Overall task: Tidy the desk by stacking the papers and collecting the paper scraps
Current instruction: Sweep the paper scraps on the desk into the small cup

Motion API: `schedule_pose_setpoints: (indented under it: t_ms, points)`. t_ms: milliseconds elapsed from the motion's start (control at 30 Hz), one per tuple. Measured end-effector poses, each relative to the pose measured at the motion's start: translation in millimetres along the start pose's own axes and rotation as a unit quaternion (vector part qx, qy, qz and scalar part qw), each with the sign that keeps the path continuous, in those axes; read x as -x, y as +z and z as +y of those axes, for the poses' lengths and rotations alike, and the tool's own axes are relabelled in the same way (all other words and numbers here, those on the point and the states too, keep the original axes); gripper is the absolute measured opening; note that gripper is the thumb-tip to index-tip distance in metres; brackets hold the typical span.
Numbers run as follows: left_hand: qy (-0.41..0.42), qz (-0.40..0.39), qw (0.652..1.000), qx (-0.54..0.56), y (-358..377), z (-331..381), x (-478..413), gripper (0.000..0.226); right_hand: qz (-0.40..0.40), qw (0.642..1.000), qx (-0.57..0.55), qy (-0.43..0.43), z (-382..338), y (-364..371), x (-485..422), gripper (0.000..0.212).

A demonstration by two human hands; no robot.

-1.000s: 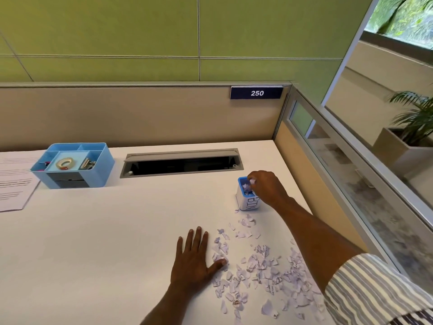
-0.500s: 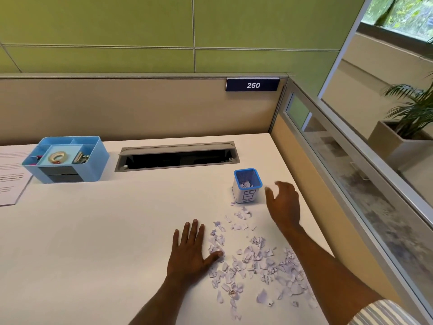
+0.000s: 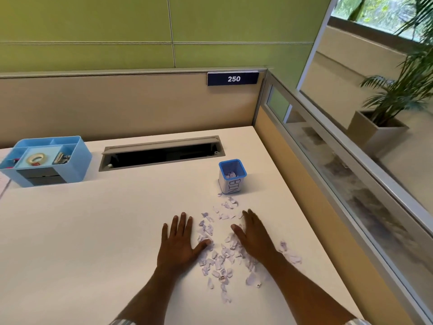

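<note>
- White desk surface (image 3: 93, 231) is seen from above, backed by a beige partition and green wall panels; a glazed screen is set along its right edge.
- Well left of and beyond the left hand (image 3: 179, 242), one blue organiser (image 3: 77, 165) is placed near the partition, with one roll of tape (image 3: 36, 158) lying in its middle tray.
- Beyond both hands, one long cable slot (image 3: 161, 152) is let into the desk; one number plate (image 3: 233, 78) reading 250 is fixed high on the partition.
- That left hand is laid flat, palm down, fingers straight and spread; nothing is held, and its thumb is touching the scraps.
- Paper scraps (image 3: 218, 259), too many to be counted, are scattered between the two hands and back beside the wrists, a few trailing forward.
- One blue-rimmed bin (image 3: 232, 181) marked BIN is stood upright beyond the right hand (image 3: 254, 235), with scraps inside.
- That right hand, slightly blurred, is laid flat on the scraps, fingers straight and close together, nothing gripped.
- One potted plant (image 3: 398, 90) is seen far right, behind the glass.
</note>
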State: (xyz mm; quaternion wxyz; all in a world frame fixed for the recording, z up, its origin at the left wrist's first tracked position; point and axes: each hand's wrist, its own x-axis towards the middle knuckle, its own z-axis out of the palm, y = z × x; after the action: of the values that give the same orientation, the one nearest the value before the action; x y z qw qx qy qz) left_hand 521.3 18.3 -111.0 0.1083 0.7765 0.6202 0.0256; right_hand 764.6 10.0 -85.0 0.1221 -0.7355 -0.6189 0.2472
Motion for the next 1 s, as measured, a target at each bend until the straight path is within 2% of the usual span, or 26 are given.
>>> schedule_pose_setpoints:
  t_ms: [67, 133, 167, 267, 400, 500, 600, 700, 767, 867, 900, 933, 1000]
  points:
    - [0.0, 0.002, 1.0, 0.004, 0, -1, 0, 0.102, 0.045, 0.998, -0.042, -0.015, -2, -10, 0, 0.064]
    - [-0.002, 0.003, 1.0, 0.003, 1, -1, 0, 0.102, 0.092, 0.996, -0.011, 0.005, 2, -26, -2, 0.067]
    - [-0.003, 0.004, 1.0, 0.002, 2, -1, 0, 0.102, 0.075, 0.996, 0.028, 0.034, 6, -36, -2, 0.079]
    - [-0.003, 0.005, 1.0, -0.001, 2, -1, 0, 0.102, -0.086, 0.975, 0.169, 0.116, 12, -60, 2, 0.121]
    - [-0.001, 0.005, 1.0, 0.002, 0, 0, 1, 0.102, -0.16, 0.959, 0.218, 0.08, 6, -58, 10, 0.126]
    - [-0.001, 0.006, 1.0, 0.0, -1, 0, 2, 0.102, -0.17, 0.97, 0.16, 0.07, -7, -49, 5, 0.11]
    - [-0.002, 0.005, 1.0, -0.004, -2, 1, 2, 0.101, -0.156, 0.978, 0.128, 0.051, -19, -47, -2, 0.078]
    - [-0.002, 0.002, 1.0, -0.004, -3, 1, 2, 0.099, -0.11, 0.982, 0.155, 0.002, -25, -46, -7, 0.047]
    - [-0.003, 0.003, 1.0, -0.008, -3, 1, 3, 0.097, -0.102, 0.981, 0.165, -0.008, -28, -44, -9, 0.049]
    - [-0.001, 0.007, 1.0, -0.005, -3, 2, 3, 0.097, -0.138, 0.975, 0.173, -0.011, -32, -38, -11, 0.077]
    - [-0.001, 0.006, 1.0, -0.005, -3, 2, 2, 0.097, -0.148, 0.971, 0.188, -0.018, -33, -36, -11, 0.08]
    - [-0.001, 0.005, 1.0, -0.006, -3, 2, 2, 0.098, -0.15, 0.966, 0.208, -0.03, -35, -32, -10, 0.078]
    - [0.0, 0.004, 1.0, -0.004, -3, 1, 2, 0.098, -0.124, 0.96, 0.245, -0.06, -35, -23, -7, 0.057]
